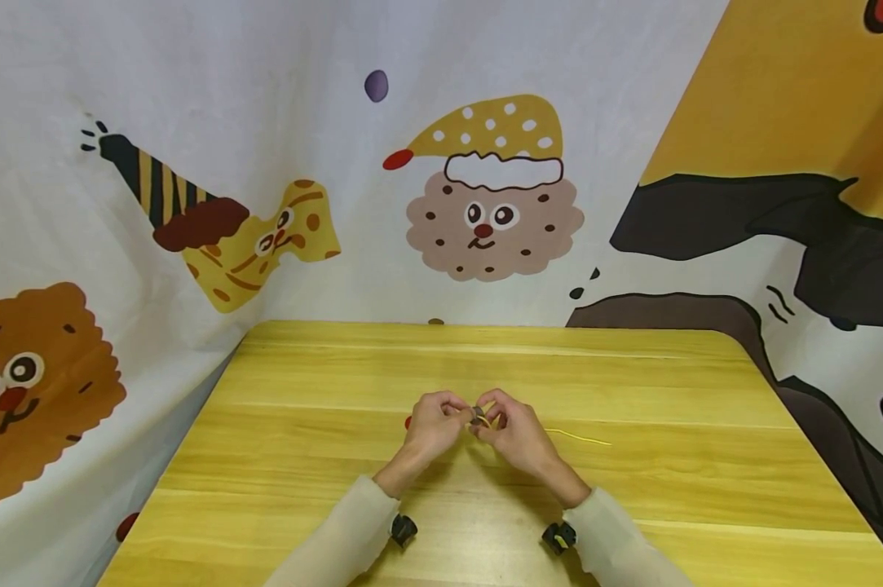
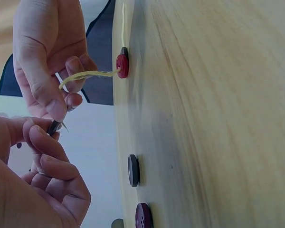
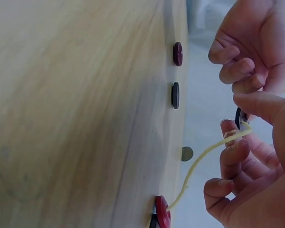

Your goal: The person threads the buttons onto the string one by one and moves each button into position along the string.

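In the head view both hands meet over the table, the left hand [image 1: 435,425] and the right hand [image 1: 520,434] close together at a dark button [image 1: 478,414]. The left hand pinches this button [image 2: 53,127] between thumb and finger. From the other side, the right thumb and fingers also hold the button [image 3: 238,117], where a yellow string [image 3: 199,159] bends at its face. The string runs down to a red button [image 2: 122,66] standing near the tabletop, with a black button [image 2: 124,51] against it. Fingers partly hide the held button.
On the wooden table [image 1: 324,489] stand a dark grey button [image 2: 133,171] and a maroon button [image 2: 142,216], apart from the hands. The string's loose tail [image 1: 576,438] lies to the right. A patterned cloth [image 1: 302,122] hangs behind the table.
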`<move>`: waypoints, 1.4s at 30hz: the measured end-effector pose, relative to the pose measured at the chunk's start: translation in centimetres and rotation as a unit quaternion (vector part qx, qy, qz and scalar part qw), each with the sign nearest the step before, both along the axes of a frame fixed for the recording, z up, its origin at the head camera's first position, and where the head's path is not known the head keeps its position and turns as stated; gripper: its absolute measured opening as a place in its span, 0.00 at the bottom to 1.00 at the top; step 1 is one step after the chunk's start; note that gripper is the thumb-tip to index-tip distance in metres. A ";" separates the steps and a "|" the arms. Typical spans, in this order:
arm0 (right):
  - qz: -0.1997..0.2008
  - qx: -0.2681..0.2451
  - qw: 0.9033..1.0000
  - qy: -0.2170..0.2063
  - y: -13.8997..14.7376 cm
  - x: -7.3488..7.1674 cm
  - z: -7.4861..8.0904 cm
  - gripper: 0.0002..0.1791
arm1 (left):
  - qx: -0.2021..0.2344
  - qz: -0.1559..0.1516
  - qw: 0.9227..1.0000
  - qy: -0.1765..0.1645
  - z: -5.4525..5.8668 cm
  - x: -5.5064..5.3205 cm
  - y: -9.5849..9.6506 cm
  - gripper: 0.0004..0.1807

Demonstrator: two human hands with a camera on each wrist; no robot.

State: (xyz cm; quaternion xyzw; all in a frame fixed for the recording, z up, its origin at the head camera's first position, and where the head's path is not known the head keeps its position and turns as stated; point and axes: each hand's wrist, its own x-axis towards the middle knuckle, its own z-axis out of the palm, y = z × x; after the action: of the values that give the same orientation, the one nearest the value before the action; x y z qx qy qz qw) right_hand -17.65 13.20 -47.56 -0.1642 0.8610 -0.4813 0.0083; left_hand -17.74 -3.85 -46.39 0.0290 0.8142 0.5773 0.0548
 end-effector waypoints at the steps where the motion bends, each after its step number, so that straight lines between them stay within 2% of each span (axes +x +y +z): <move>1: -0.002 0.003 1.000 0.001 0.0 0.0 0.0 0.16 | 0.000 -0.001 1.000 -0.001 0.0 0.0 0.0 0.05; 15: -0.004 0.008 1.000 0.028 -0.2 0.2 -0.1 0.13 | -0.012 0.001 1.000 -0.010 0.1 -0.1 -0.4 0.07; 29: -0.007 -0.008 1.000 0.005 0.3 0.0 0.1 0.14 | 0.014 -0.016 1.000 -0.014 0.2 0.1 -0.9 0.10; 42: 0.031 -0.032 0.999 0.016 0.7 -0.2 -0.1 0.16 | 0.008 -0.027 0.999 -0.015 0.3 0.4 -0.8 0.10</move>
State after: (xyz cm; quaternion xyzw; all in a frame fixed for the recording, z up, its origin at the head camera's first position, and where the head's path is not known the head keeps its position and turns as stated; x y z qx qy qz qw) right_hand -17.81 13.86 -47.68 -0.1993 0.8395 -0.5056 0.0040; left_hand -17.38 -4.63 -46.05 0.0428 0.8077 0.5823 0.0821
